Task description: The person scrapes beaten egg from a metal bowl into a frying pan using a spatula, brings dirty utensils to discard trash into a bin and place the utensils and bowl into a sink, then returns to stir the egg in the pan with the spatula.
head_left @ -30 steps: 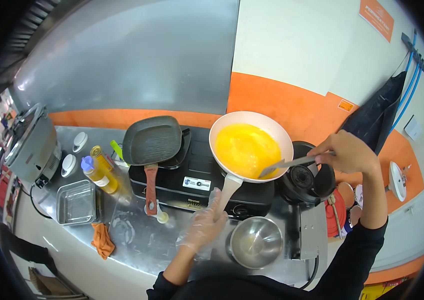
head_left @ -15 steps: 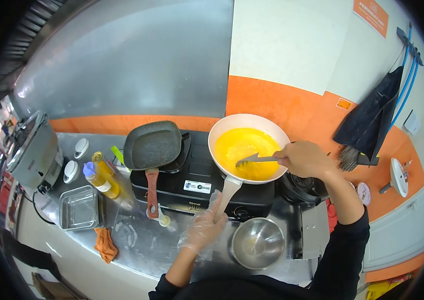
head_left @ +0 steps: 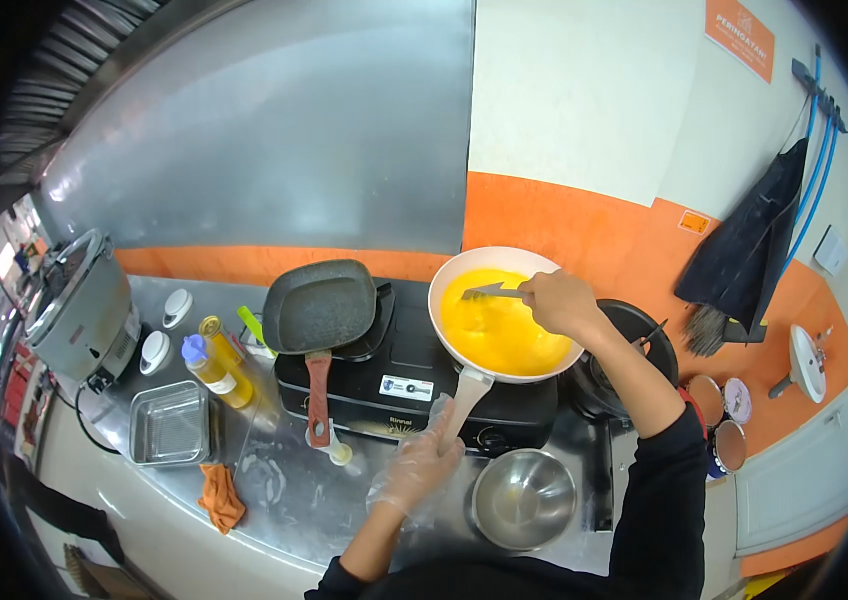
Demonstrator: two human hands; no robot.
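My left hand (head_left: 424, 468), in a clear plastic glove, is closed around the pale handle of a cream-coloured frying pan (head_left: 504, 258). Yellow liquid that looks like beaten egg (head_left: 509, 338) covers the pan's bottom. Over the pan's far right rim, my right hand (head_left: 562, 303) grips a grey spatula (head_left: 489, 291), whose blade touches the yellow liquid near the far left side. Beneath the pan is a black two-burner gas stove (head_left: 352, 414). On its left burner rests an empty dark square pan (head_left: 319, 312) with a brown handle.
A steel bowl (head_left: 524, 502) stands near the counter's front edge. Leftward are a yellow squeeze bottle (head_left: 227, 384), a wire-basket tray (head_left: 172, 425), an orange cloth (head_left: 221, 497) and a large grey cooker (head_left: 94, 320). A black wok-like pan (head_left: 634, 345) sits right of the stove.
My right hand and the spatula have moved toward the far left side of the pan. My left hand keeps its hold on the handle. The camera view has shifted slightly.
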